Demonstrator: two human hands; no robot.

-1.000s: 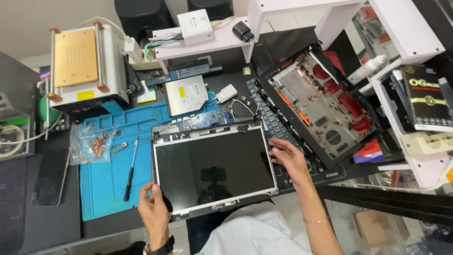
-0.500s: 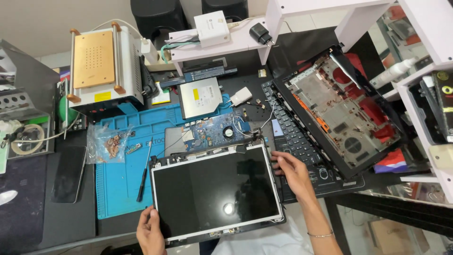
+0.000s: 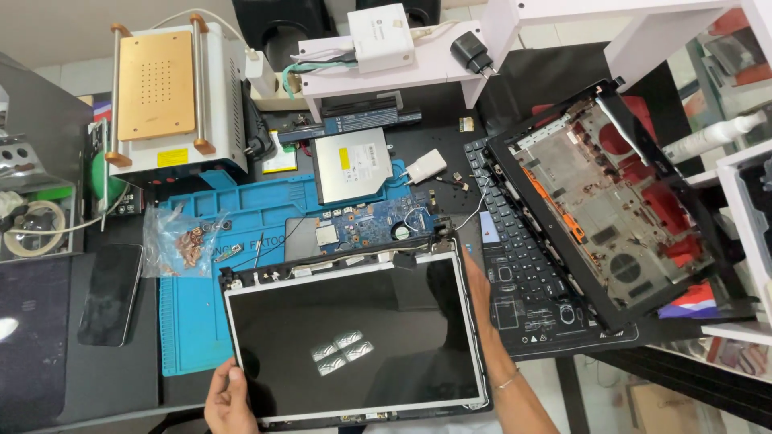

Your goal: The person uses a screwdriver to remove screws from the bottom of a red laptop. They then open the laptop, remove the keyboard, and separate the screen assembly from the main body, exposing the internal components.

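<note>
Workbench clutter is spreading across the whole view, and in the near middle a laptop screen panel is lying glass up, its dark face catching a window reflection, its top edge sitting just below a bare blue circuit board. To the right, an opened laptop base shell with red and grey insides is leaning over a black keyboard deck, which is lying just beside the panel's right edge. At the far left, a white box-shaped machine with a copper-coloured plate is standing behind a blue work mat, and the panel is overlapping that mat's right part. A silver optical drive is resting between the machine and the shell, with a white shelf above it carrying a white adapter and a black plug. A dark phone is lying left of the mat, and a clear bag of small parts is sitting on the mat's upper corner. The left hand is pinching the panel's lower left corner, thumb on the glass. The right hand is mostly hidden behind the panel's right edge, so I cannot tell how it is gripping; only the forearm and a thin bracelet are showing.
</note>
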